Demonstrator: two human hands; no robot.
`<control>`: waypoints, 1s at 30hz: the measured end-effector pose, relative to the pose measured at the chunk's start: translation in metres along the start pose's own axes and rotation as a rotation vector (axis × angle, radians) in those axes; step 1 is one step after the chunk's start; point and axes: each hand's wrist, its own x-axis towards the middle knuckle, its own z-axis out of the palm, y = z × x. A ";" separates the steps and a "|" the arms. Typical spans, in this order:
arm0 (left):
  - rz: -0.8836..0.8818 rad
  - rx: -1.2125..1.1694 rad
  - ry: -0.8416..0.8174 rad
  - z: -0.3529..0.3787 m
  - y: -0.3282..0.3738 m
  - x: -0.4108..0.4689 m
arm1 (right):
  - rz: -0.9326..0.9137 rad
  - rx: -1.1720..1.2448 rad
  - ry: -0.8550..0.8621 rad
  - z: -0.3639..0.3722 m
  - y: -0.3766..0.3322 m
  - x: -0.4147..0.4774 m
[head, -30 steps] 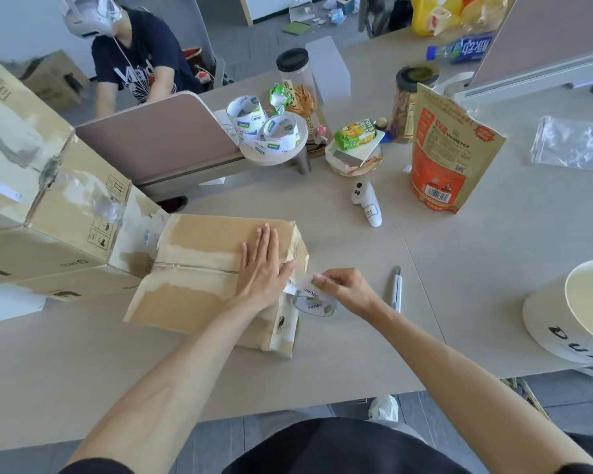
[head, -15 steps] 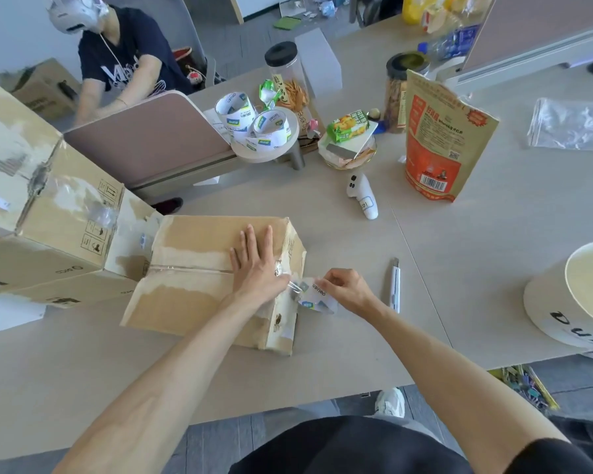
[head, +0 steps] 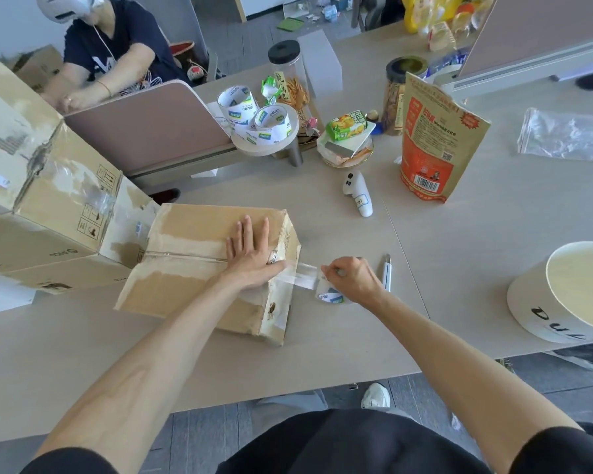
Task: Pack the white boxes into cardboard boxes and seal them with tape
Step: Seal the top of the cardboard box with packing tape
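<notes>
Desk (head: 326, 357): left hand (head: 250, 260) flat at carton (head: 189, 227) edge, right hand (head: 355, 280) holds tape roll (head: 329, 296).

Illumination: bright, even and diffuse; the source is possibly at the far right.
Shadows: faint and soft-edged on the table (head: 459, 268).
Glare: pale sheen on the tape strip (head: 303, 276) and the plastic bag (head: 562, 136).
Distortion: wide-angle bowing; the table's near edge curves and the white tub (head: 534, 302) looks stretched.
Focus: centre sharp; the far bottles (head: 435, 22) are smeared.
</notes>
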 end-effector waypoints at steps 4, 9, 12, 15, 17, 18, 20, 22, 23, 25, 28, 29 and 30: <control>-0.005 0.005 -0.006 -0.002 0.001 -0.002 | 0.026 -0.056 -0.024 -0.002 0.002 -0.003; -0.010 0.049 0.002 -0.002 0.003 -0.004 | 0.088 -0.106 -0.071 0.006 -0.006 0.002; -0.019 0.072 0.013 0.000 0.007 -0.005 | 0.132 -0.161 -0.137 0.013 -0.014 0.008; -0.034 0.078 0.029 0.000 0.012 -0.004 | 0.166 -0.141 -0.147 0.015 -0.016 0.011; -0.042 0.058 0.046 0.002 0.013 -0.003 | 0.152 -0.121 -0.073 0.009 -0.013 0.006; -0.044 0.052 0.059 0.003 0.013 -0.002 | 0.131 -0.124 -0.002 0.004 -0.009 0.004; -0.044 0.042 0.086 0.006 0.012 -0.002 | 0.127 -0.140 0.170 -0.009 0.003 -0.002; -0.046 0.037 0.110 0.009 0.012 -0.001 | 0.234 -0.193 0.279 -0.023 0.018 -0.009; -0.048 0.036 0.113 0.009 0.012 0.000 | 0.301 -0.233 0.307 -0.028 0.025 -0.014; -0.055 0.038 0.087 0.007 0.013 0.001 | 0.429 -0.307 0.319 -0.035 0.040 -0.024; -0.050 0.076 0.002 0.001 0.011 0.001 | 0.593 -0.360 0.230 -0.039 0.054 -0.032; -0.047 0.088 -0.027 -0.001 0.010 0.000 | 0.616 -0.350 0.199 -0.039 0.056 -0.032; -0.044 0.101 -0.052 -0.003 0.008 -0.001 | 0.625 -0.328 0.181 -0.040 0.056 -0.032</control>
